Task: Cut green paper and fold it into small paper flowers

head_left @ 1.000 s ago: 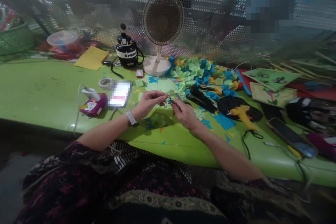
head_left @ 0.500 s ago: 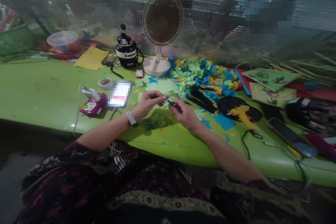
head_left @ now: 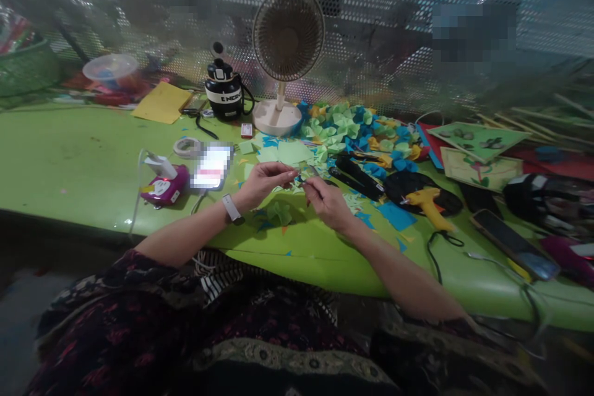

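Observation:
My left hand is closed in a pinch above the green table, its fingertips on something too small to make out. Facing it, nearly touching, my right hand is also pinched, around a small dark thing whose kind I cannot tell. Below and between the hands lies a pale green paper flower among paper scraps. Pale green paper sheets lie just beyond my fingers. Behind them spreads a heap of green, blue and yellow paper flowers.
A fan and a black bottle stand at the back. Left are a lit phone, a tape roll and a purple power adapter. Right lie a long black tool, a yellow glue gun and a dark phone.
My right fingertips have tilted slightly and the small dark thing between the hands has shifted. My left hand has barely moved. Everything else stays where it was.

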`<state>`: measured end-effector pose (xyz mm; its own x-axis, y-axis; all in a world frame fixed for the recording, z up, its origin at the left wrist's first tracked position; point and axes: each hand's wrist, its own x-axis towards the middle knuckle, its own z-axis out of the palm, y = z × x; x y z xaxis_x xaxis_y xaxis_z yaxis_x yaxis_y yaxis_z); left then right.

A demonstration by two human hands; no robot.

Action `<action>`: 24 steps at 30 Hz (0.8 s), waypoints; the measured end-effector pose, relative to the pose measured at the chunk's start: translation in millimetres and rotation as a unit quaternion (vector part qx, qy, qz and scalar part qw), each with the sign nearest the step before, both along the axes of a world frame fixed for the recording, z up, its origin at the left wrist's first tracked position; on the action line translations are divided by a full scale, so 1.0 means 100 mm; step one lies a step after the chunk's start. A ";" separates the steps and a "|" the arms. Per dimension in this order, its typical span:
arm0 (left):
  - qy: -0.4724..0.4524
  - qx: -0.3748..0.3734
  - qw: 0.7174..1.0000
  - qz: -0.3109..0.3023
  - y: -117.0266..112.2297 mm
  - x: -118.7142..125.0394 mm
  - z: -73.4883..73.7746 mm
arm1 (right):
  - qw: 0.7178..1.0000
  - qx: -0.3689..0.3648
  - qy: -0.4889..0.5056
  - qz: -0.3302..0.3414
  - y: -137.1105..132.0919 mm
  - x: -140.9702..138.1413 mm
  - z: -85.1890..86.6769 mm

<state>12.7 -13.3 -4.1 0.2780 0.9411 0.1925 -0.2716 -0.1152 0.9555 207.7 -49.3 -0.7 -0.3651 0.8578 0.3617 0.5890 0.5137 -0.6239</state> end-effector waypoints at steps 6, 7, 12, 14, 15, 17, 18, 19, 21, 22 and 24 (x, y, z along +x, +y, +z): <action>0.004 0.002 1.000 0.013 -0.02 0.00 0.03 | 1.000 -0.005 0.011 -0.010 -0.02 -0.01 0.01; 0.001 0.000 1.000 0.012 -0.02 0.00 0.03 | 1.000 -0.003 0.007 -0.013 -0.02 -0.01 0.01; -0.001 0.011 1.000 0.005 -0.01 0.01 0.02 | 1.000 0.002 -0.004 -0.023 0.00 0.00 0.02; 0.000 0.007 1.000 0.010 -0.01 0.01 0.02 | 1.000 -0.001 -0.009 -0.019 0.00 0.01 0.02; 0.000 0.003 1.000 0.012 -0.01 0.01 0.02 | 1.000 -0.002 -0.010 -0.016 0.00 0.01 0.01; 0.001 -0.004 1.000 0.011 -0.01 0.01 0.02 | 1.000 -0.004 -0.011 -0.011 0.00 0.00 0.01; 0.001 -0.006 1.000 0.008 -0.01 0.01 0.03 | 1.000 -0.004 -0.011 -0.009 0.00 0.00 0.00; 0.000 -0.008 1.000 0.005 -0.01 0.01 0.03 | 1.000 -0.003 -0.011 -0.007 0.00 0.00 0.00; 0.001 -0.009 1.000 0.006 -0.02 0.01 0.03 | 1.000 0.000 -0.013 -0.004 -0.01 0.01 0.00; 0.002 -0.008 1.000 0.010 -0.02 0.01 0.03 | 1.000 0.000 -0.015 -0.004 -0.01 0.01 0.00; 0.001 -0.008 1.000 0.016 -0.02 0.01 0.04 | 1.000 -0.003 -0.015 -0.008 -0.01 0.00 0.00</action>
